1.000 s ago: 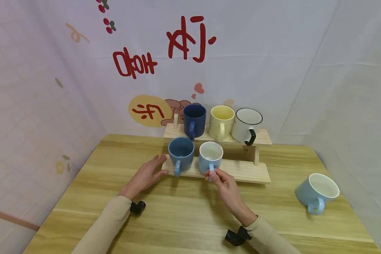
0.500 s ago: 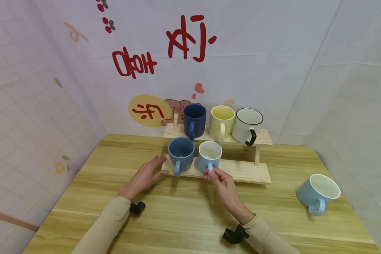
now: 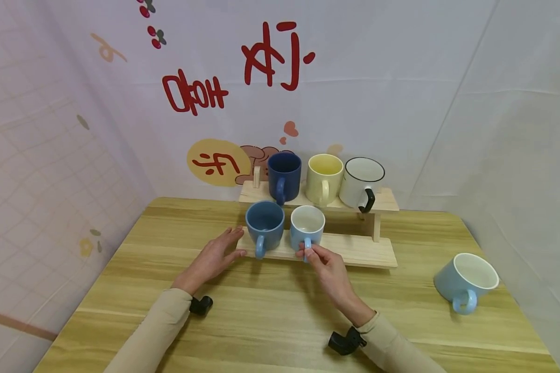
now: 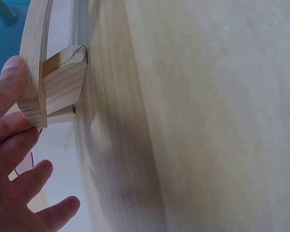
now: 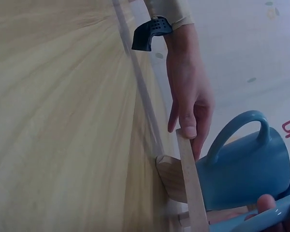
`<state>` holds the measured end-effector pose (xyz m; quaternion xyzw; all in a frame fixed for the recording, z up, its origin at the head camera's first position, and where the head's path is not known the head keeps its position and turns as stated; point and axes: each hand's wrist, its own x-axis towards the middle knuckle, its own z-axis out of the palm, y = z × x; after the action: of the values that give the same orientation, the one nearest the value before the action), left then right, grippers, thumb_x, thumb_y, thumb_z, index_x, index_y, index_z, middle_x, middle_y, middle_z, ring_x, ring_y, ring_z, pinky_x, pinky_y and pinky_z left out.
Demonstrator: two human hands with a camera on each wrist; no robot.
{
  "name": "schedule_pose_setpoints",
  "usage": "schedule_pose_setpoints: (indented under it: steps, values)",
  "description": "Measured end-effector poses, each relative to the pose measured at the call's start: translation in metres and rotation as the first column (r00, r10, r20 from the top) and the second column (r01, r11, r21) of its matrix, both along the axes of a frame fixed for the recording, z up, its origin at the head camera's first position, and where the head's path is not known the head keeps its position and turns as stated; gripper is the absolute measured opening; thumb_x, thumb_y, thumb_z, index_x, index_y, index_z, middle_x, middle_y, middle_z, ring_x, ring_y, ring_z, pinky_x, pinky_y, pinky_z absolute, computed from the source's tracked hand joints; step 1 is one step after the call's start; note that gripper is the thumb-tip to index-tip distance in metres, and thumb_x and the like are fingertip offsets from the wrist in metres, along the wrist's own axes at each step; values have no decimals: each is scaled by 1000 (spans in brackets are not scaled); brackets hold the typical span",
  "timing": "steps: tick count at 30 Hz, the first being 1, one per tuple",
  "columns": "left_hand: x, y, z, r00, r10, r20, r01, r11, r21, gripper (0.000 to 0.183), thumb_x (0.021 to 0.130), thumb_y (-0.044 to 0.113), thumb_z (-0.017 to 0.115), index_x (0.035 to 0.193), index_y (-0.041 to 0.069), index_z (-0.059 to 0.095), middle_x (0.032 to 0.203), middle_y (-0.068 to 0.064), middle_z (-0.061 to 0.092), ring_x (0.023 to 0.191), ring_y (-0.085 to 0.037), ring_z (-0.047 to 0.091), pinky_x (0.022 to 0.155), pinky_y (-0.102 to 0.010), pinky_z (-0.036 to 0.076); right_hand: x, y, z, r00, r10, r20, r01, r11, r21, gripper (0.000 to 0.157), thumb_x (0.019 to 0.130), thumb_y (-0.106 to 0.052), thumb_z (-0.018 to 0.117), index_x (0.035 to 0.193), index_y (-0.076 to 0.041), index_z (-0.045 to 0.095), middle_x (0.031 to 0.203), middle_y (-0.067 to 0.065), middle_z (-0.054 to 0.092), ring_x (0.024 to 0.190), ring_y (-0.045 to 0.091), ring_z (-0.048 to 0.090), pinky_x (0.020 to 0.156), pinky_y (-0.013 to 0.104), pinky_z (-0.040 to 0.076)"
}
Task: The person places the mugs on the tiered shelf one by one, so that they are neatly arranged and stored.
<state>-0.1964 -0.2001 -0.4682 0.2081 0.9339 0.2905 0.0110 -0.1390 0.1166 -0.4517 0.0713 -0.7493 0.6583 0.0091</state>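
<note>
In the head view, my right hand (image 3: 329,269) pinches the handle of a light blue mug (image 3: 303,235) with a white inside, on the lower tier of a two-tier wooden rack (image 3: 359,250). To its left stands a darker blue mug (image 3: 266,228), handle facing me. My left hand (image 3: 212,259) is at the rack's left end; the left wrist view shows its thumb (image 4: 12,77) on the board (image 4: 36,72) and a forefinger at the board's end, the other fingers spread. The right wrist view catches only fingertips (image 5: 267,203) of my right hand at the mug's handle (image 5: 261,221).
On the upper tier stand a navy mug (image 3: 284,178), a yellow mug (image 3: 322,181) and a white mug (image 3: 361,184) with black rim and handle. Another light blue mug (image 3: 457,280) sits at the right of the wooden table (image 3: 261,321). A printed cloth (image 3: 378,103) hangs behind.
My right hand and the light blue mug have shifted slightly left and back on the lower tier. The left hand stays at the rack's end.
</note>
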Motion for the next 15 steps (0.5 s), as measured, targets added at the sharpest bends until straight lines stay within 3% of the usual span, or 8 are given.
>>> schedule_pose_setpoints:
  steps: [8,15]
  values:
    - [0,0,1,1000,-4,-3,4,1000,-2,64,101,33,69,153,2,48,162,-16,41,151,-43,30,116,-66,30,8,3,6,1000,-1,-3,1,1000,8,32,104,-18,66,129,2,68,120,15,74,119,30,67,97,24,52]
    - [0,0,0,1000,-11,-9,11,1000,-8,64,101,33,69,153,1,49,162,-15,41,151,-44,30,116,-66,30,12,16,2,999,-27,-23,28,999,36,34,103,-17,67,131,1,66,125,17,71,117,30,67,94,25,53]
